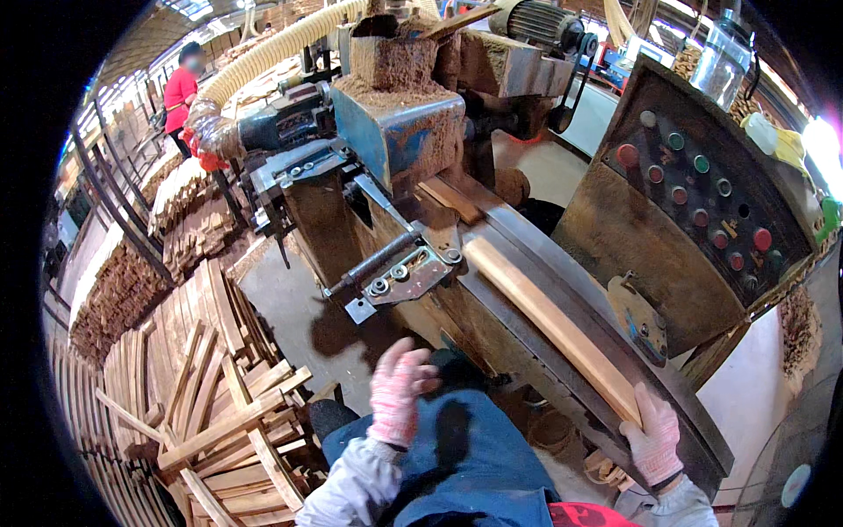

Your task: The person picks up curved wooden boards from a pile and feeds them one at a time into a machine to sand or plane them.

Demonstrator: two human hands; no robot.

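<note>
A long wooden strip [553, 325] lies along the metal infeed bed [606, 329] of a woodworking machine. At its near end is my right hand [654, 435] in a pinkish-white knit glove, thumb on one side and fingers along the other. A shorter wood piece [450, 198] sits ahead of the strip, its far end hidden under the sawdust-covered blue hood [399, 132]. In a matching glove, my left hand [402, 393] hovers over my lap, fingers loosely bent and apart, with nothing in it. A metal guide bracket [395, 274] is the machine part nearest to it.
Wood strips [233, 413] lie piled at the left, some crosswise. A control panel [694, 198] with coloured buttons slants up at the right. A ribbed hose [263, 54] and a motor [537, 25] are at the back. A person in red [178, 101] stands far left.
</note>
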